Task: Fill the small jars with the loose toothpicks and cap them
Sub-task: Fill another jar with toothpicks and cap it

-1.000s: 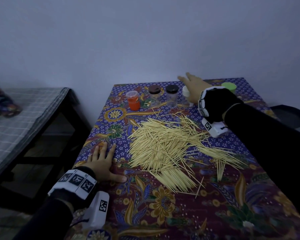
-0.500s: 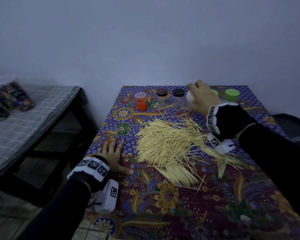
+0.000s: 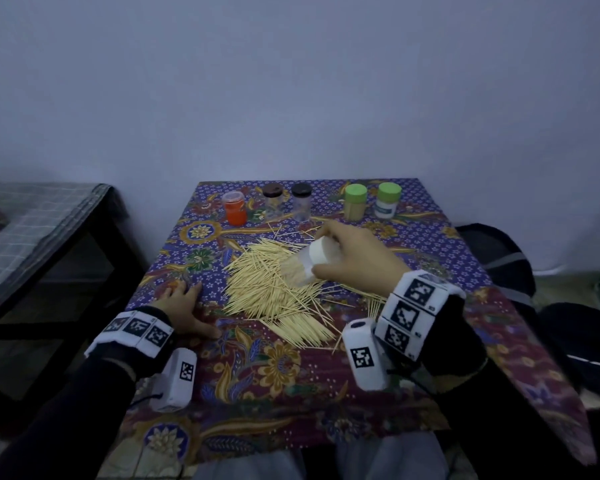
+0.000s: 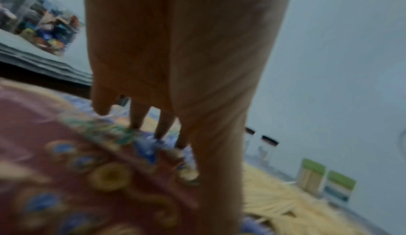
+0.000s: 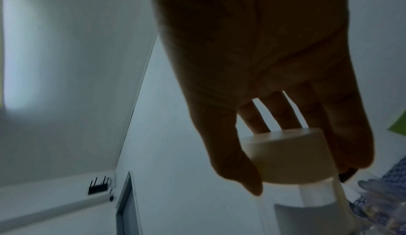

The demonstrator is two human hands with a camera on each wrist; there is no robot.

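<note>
Though the light is dim, the table under its patterned cloth reads clearly, a second covered surface off to its left. Toothpicks lie heaped mid-table, loose and unsorted. Along the far edge stand five jars, all capped: one orange, two clear with dark lids, two green-lidded. Left hand lies flat on the cloth, fingers straight, holding nothing, just beside the heap. Right hand has its grip closed round a sixth jar, white-capped, held tilted over the heap. Whether it holds any toothpicks I cannot tell.

Step in hand, as judged: bringing a jar to the work area. Next move calls for getting the white cap off, likely with the left hand helping, then gathering aligned toothpicks.
</note>
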